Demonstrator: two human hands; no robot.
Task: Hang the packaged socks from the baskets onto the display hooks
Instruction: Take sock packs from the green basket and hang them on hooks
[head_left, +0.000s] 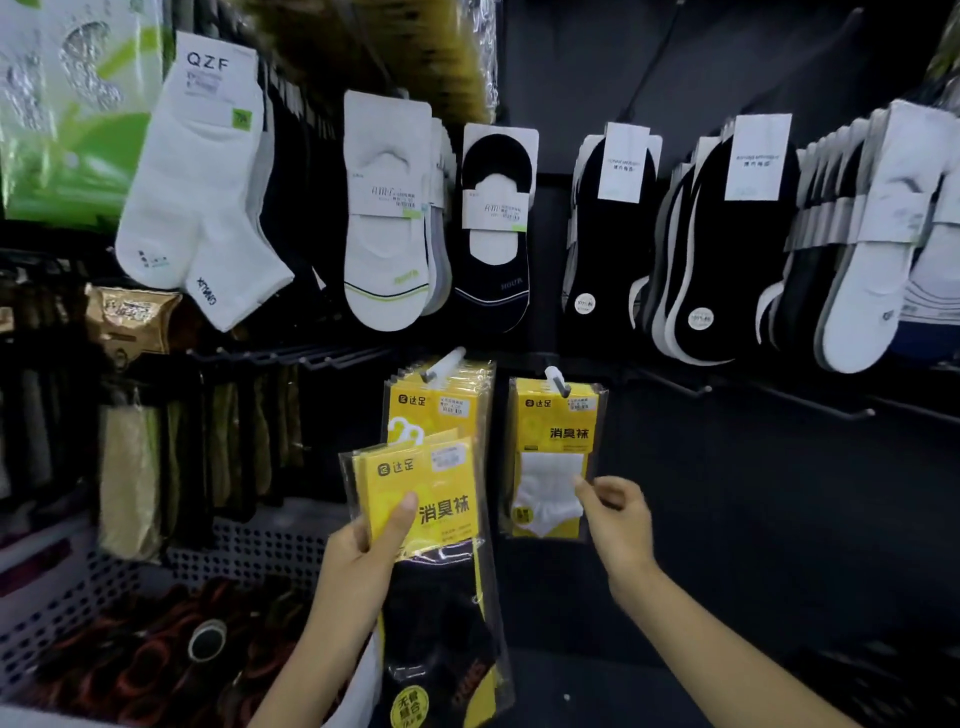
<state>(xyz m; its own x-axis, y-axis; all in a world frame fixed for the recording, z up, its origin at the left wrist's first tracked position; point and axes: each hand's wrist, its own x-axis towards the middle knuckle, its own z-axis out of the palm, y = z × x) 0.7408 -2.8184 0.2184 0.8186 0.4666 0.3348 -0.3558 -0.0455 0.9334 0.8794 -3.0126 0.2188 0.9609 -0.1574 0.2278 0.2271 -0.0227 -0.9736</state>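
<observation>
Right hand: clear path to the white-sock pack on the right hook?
Probably yes. The right hand is at the right edge of the white-sock pack, fingertips at or near it, nothing between. The left hand grips the black-sock pack off to the left, clear of that path.

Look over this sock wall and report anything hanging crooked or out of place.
The white QZF ankle socks at upper left hang tilted, toes swung right, while the white no-show socks beside them hang straight. The wide-angle lens may exaggerate it. Nothing else stands out.
</observation>
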